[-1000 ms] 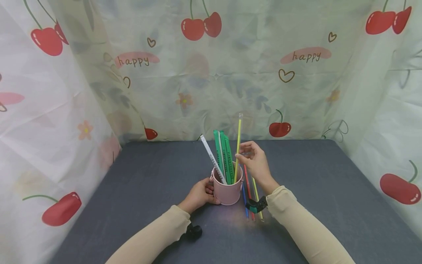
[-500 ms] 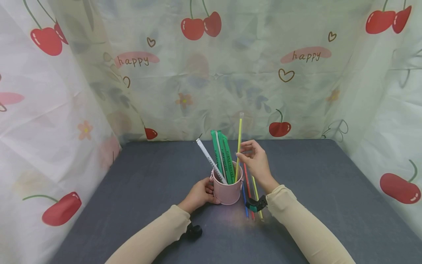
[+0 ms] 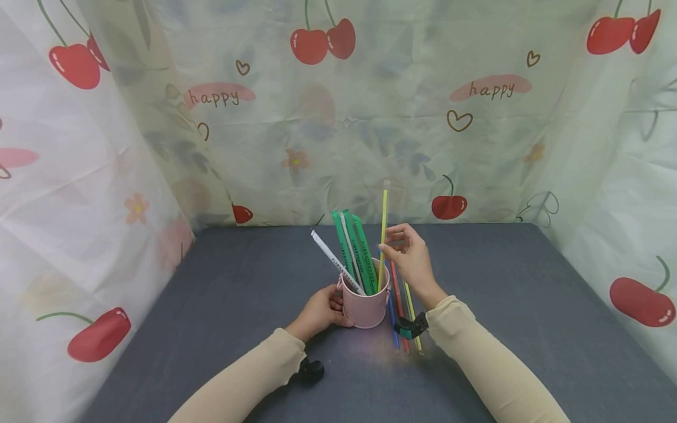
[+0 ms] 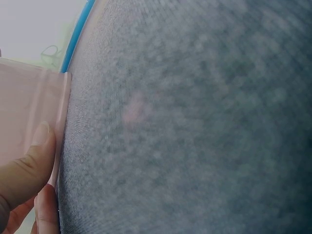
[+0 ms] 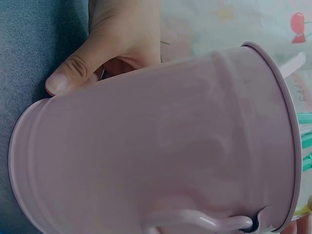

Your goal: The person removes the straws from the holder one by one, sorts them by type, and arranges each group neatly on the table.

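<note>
My left hand (image 3: 321, 308) grips the lower left side of a small pink bucket (image 3: 365, 308), its thumb near the base in the right wrist view. Upright on the table, the bucket holds several green-wrapped sticks (image 3: 355, 252) that look like straws and one white printed stick (image 3: 329, 252), all leaning left. Between thumb and fingers, my right hand (image 3: 412, 261) pinches a yellow straw (image 3: 384, 220) with a clear tip. That straw stands nearly upright, its lower end inside the bucket's right rim; whether it touches the bottom is hidden.
Right of the bucket, under my right wrist, lie a blue straw (image 3: 394, 323), a red straw (image 3: 396, 294) and another yellow straw (image 3: 409, 302) on the dark grey table (image 3: 254, 276). A cherry-print curtain (image 3: 349, 135) hangs behind and at both sides.
Inside the bucket, the white stick has tipped further left and the green ones lean left with it. Both hands and the yellow straw stay almost in place.
</note>
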Action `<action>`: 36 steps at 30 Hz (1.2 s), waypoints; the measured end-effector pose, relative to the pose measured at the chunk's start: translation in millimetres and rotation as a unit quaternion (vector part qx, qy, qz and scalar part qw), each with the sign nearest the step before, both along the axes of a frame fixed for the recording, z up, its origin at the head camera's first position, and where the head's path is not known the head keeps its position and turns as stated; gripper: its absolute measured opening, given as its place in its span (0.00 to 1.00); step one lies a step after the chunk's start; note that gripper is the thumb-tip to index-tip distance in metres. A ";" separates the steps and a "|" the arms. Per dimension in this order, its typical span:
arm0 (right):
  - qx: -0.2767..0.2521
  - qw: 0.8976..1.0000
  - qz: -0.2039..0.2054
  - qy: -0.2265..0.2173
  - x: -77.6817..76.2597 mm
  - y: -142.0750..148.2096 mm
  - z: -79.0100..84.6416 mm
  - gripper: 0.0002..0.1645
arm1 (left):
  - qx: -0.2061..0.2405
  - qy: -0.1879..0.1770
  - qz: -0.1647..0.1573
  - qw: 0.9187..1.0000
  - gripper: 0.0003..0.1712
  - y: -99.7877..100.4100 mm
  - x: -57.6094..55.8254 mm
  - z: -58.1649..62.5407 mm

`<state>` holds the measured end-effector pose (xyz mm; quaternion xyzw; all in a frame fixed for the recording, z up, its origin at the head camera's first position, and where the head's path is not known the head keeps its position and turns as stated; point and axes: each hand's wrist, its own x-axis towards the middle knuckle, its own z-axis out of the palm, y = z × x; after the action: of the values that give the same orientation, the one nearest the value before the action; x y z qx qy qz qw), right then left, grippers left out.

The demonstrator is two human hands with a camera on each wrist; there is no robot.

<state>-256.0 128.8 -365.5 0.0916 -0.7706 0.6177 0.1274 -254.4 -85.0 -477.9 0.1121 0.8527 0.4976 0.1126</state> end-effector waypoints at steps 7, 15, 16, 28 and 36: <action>0.010 1.000 -0.001 0.005 14.0 -5.2 13.7 0.19 | 0.001 -0.001 0.002 1.000 0.35 0.2 0.6 0.4; 0.005 1.000 -0.007 0.002 13.8 -4.6 12.8 0.19 | 0.005 0.000 -0.001 1.000 0.35 0.0 0.4 0.0; 0.003 1.000 -0.007 0.002 13.8 -4.4 12.8 0.19 | 0.006 0.000 -0.001 1.000 0.35 0.0 0.4 0.0; 0.000 1.000 -0.012 0.009 3.7 1.1 3.2 0.19 | 0.004 -0.004 0.000 1.000 0.35 -0.6 1.0 0.6; -0.005 1.000 -0.015 0.018 -7.3 5.6 -7.0 0.20 | 0.000 -0.004 0.003 1.000 0.35 -0.1 0.9 0.7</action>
<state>-263.2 134.4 -372.5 0.0909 -0.7665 0.6176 0.1509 -253.5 -85.1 -477.2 0.1080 0.8524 0.4987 0.1142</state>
